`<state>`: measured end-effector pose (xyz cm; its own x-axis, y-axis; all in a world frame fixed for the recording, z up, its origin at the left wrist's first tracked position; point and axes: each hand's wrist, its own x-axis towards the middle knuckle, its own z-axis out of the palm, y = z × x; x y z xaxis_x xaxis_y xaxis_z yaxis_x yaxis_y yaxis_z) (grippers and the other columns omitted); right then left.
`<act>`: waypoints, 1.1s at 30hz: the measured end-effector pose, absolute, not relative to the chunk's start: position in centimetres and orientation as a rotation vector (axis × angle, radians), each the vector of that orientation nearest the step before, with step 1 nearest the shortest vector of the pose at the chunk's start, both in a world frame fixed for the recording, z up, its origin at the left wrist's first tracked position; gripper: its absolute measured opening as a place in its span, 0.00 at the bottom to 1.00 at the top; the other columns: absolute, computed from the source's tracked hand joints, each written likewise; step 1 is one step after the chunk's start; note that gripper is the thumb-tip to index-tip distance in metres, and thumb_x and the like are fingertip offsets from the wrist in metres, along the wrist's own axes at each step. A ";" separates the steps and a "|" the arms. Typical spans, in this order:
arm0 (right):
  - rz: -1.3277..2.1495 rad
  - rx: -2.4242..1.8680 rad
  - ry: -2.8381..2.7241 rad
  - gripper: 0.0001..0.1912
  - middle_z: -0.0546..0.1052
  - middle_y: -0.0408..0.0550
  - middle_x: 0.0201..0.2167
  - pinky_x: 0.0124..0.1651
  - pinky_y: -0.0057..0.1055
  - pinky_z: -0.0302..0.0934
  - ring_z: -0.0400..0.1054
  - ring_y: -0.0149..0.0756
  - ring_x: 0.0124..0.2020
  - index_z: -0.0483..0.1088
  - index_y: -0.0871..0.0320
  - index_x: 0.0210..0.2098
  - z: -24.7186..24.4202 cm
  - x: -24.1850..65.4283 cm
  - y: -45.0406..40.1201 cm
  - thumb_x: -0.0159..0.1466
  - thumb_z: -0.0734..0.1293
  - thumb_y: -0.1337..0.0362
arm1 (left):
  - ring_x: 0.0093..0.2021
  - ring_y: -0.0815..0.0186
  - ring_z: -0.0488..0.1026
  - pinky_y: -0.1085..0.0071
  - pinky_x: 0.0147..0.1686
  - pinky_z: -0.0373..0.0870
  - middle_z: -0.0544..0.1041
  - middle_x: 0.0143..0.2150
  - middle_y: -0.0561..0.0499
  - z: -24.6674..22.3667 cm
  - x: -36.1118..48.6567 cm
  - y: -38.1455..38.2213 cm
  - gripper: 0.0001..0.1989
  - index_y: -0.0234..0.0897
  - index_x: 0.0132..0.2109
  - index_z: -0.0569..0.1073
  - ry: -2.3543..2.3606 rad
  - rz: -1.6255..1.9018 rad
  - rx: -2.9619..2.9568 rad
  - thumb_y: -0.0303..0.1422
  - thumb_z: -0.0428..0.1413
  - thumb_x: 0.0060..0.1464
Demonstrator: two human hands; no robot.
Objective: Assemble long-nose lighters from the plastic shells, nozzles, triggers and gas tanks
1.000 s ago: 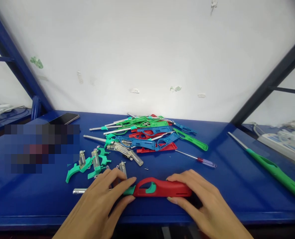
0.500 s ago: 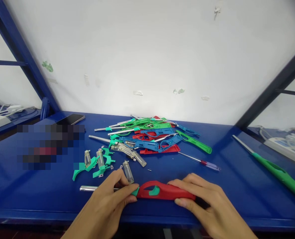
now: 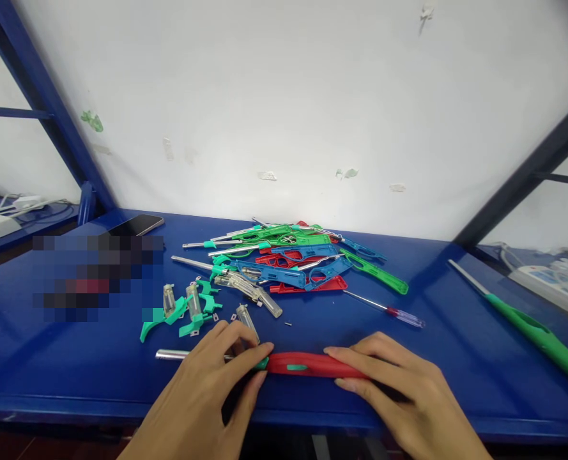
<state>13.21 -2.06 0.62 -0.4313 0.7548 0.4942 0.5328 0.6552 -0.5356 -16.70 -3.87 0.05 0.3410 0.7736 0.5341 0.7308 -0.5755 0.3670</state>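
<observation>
A red lighter [image 3: 307,365] with a teal trigger and a long metal tube lies level between my hands, its narrow edge facing up. My left hand [image 3: 221,377] pinches it at the teal collar, where the tube [image 3: 171,354] meets the red body. Fingers and thumb of my right hand [image 3: 389,383] grip the body's right end. Just beyond my left hand is a clear fuel tank [image 3: 247,319]. Teal parts [image 3: 195,326] and more clear tanks [image 3: 169,300] lie to the left.
Red, green and blue lighter shells [image 3: 288,275] with metal tubes are heaped at the back middle. A screwdriver [image 3: 406,317] rests right of them, near a small screw [image 3: 288,324]. Far right lies a green lighter [image 3: 537,335]; a phone [image 3: 140,225] is at the back left of the blue table [image 3: 96,377].
The red lighter has been rolled about its length, so its narrow edge now faces up instead of its side. My left fingers have shifted slightly at the collar.
</observation>
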 end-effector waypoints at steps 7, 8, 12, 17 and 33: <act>0.318 -0.937 -2.215 0.19 0.84 0.42 0.42 0.42 0.25 0.75 0.80 0.33 0.39 0.79 0.40 0.65 0.2 13.4 -2.2 0.78 0.70 0.63 | 0.41 0.62 0.81 0.65 0.41 0.82 0.80 0.43 0.50 0.2 -16.0 -3.5 0.15 0.42 0.48 0.80 1.404 1.187 2.534 0.23 0.52 0.65; 0.316 -0.935 -2.222 0.19 0.84 0.42 0.42 0.43 0.25 0.76 0.80 0.33 0.39 0.78 0.40 0.66 0.2 13.4 -2.2 0.78 0.70 0.63 | 0.41 0.61 0.81 0.64 0.42 0.82 0.80 0.42 0.50 0.1 -15.9 -3.4 0.15 0.42 0.47 0.80 1.411 1.199 2.538 0.22 0.51 0.64; 0.314 -0.925 -2.248 0.19 0.84 0.42 0.43 0.43 0.26 0.76 0.80 0.34 0.40 0.77 0.40 0.66 0.2 13.3 -2.3 0.79 0.69 0.63 | 0.42 0.58 0.82 0.58 0.45 0.83 0.81 0.42 0.49 -0.1 -15.6 -3.3 0.14 0.41 0.44 0.76 1.468 1.167 2.564 0.21 0.48 0.61; 0.330 -0.930 -2.265 0.19 0.85 0.42 0.44 0.45 0.26 0.76 0.80 0.34 0.41 0.76 0.39 0.67 0.3 13.2 -2.4 0.80 0.67 0.61 | 0.44 0.56 0.82 0.54 0.49 0.81 0.81 0.42 0.49 -0.2 -15.4 -3.6 0.14 0.42 0.44 0.74 1.526 1.165 2.560 0.22 0.48 0.59; 0.292 -1.016 -2.267 0.18 0.84 0.42 0.45 0.46 0.27 0.77 0.81 0.35 0.43 0.77 0.37 0.66 -0.2 13.3 -2.5 0.80 0.67 0.57 | 0.46 0.59 0.83 0.63 0.44 0.84 0.81 0.46 0.47 -0.1 -16.2 -3.9 0.19 0.42 0.50 0.79 1.487 1.121 2.522 0.20 0.48 0.63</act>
<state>13.30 -2.46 -0.18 -0.5047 0.7333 0.4556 0.5939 0.6779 -0.4332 -16.21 -3.91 -0.06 0.2945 0.7654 0.5722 0.7606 -0.5503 0.3446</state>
